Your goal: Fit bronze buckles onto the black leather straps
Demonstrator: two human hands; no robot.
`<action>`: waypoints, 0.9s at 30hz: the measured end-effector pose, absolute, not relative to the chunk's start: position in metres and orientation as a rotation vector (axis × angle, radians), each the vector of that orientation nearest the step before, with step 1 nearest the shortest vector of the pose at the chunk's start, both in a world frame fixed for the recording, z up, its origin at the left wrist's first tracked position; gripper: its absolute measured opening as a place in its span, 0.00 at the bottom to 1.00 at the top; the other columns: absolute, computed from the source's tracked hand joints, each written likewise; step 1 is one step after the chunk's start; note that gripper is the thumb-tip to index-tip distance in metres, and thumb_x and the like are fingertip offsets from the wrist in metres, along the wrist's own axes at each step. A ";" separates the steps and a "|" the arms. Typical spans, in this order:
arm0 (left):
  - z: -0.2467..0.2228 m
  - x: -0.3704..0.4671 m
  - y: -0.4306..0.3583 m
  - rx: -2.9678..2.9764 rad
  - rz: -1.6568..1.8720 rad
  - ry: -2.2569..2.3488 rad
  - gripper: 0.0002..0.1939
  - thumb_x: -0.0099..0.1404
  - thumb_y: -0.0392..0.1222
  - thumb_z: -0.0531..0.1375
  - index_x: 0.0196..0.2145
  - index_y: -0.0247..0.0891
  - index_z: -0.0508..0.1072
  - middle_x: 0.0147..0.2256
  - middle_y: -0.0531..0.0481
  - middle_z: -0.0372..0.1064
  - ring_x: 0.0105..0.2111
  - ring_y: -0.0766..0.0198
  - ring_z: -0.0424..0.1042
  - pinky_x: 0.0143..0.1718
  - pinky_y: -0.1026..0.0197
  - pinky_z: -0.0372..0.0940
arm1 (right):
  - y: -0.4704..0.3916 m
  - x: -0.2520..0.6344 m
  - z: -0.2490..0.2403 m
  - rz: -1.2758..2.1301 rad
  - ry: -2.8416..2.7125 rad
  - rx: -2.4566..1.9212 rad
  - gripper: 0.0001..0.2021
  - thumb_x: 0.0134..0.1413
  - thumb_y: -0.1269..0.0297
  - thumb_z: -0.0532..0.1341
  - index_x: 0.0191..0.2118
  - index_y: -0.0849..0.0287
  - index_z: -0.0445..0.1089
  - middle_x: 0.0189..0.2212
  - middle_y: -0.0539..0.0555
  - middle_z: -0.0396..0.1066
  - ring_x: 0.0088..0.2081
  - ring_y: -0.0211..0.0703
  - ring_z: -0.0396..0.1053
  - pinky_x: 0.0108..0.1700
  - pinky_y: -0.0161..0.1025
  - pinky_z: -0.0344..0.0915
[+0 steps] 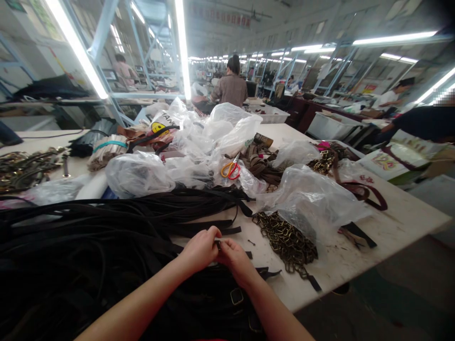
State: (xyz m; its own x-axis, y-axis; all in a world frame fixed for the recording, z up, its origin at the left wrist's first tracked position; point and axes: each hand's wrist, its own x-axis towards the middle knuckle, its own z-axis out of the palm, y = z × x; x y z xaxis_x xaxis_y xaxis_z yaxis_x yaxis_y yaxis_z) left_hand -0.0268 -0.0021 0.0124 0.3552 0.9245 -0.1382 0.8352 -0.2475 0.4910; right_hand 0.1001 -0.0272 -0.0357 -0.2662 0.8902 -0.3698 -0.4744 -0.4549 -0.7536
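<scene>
My left hand (199, 250) and my right hand (235, 259) meet over the table, fingers closed and pressed together. Between their fingertips shows a small dark piece (218, 245), mostly covered; it could be a strap end, but I cannot make it out. Long black straps (106, 218) lie in a thick heap under and left of my arms. A square brass-coloured buckle (236, 297) sits on black strap below my right wrist. Right of my hands, a pile of bronze-coloured metal buckles (287, 244) spills from under a clear plastic bag (313, 196).
Scissors (231, 169) with red and yellow handles rest among crumpled plastic bags (199, 128). Bundled pale strips (106, 150) and more metal hardware (28, 166) lie at left. A dark red strap loop (369, 194) lies near the table's right edge (426, 222). Several people work beyond.
</scene>
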 end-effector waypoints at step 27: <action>-0.001 -0.028 -0.001 2.135 0.394 1.470 0.12 0.53 0.32 0.51 0.36 0.39 0.65 0.29 0.51 0.65 0.33 0.61 0.65 0.33 0.64 0.57 | -0.027 0.104 -0.050 1.453 -1.141 -1.252 0.09 0.43 0.59 0.60 0.26 0.59 0.64 0.21 0.48 0.64 0.25 0.37 0.62 0.31 0.35 0.60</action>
